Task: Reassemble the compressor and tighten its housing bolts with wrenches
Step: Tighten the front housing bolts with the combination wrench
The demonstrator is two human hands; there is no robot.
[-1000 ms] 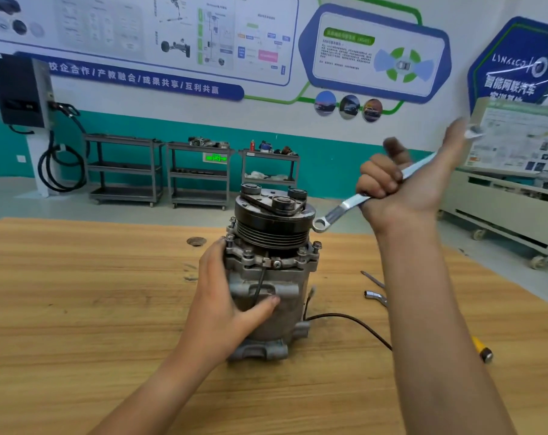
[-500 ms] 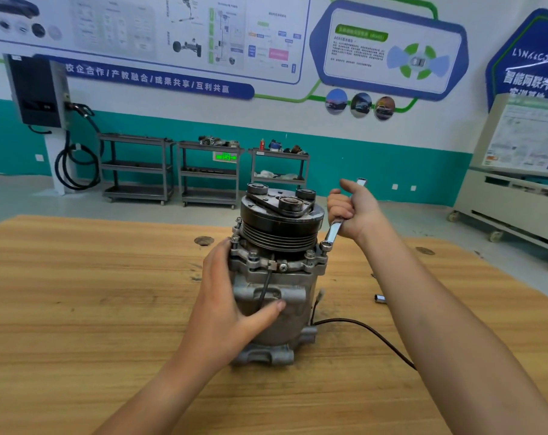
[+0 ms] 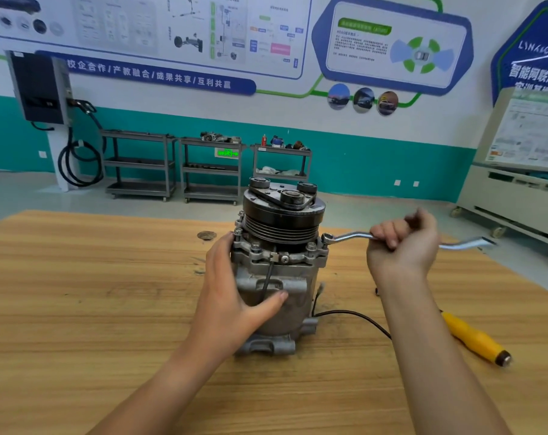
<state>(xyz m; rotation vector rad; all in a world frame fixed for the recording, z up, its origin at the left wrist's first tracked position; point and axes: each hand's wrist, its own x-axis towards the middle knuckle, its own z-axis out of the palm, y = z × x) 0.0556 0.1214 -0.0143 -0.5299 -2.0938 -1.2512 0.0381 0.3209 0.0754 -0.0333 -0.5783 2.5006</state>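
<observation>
A grey cast-metal compressor (image 3: 293,277) with a black ribbed pulley stands upright at the centre of the frame on a light wooden table (image 3: 78,293). The left hand (image 3: 232,293) wraps round the left side of its housing, thumb laid across the front. The right hand (image 3: 404,243), right of centre, is clenched round the shaft of a silver offset ring wrench (image 3: 348,237), whose ring end sits at the flange's right corner. A yellow-handled tool (image 3: 473,339) lies at lower right.
</observation>
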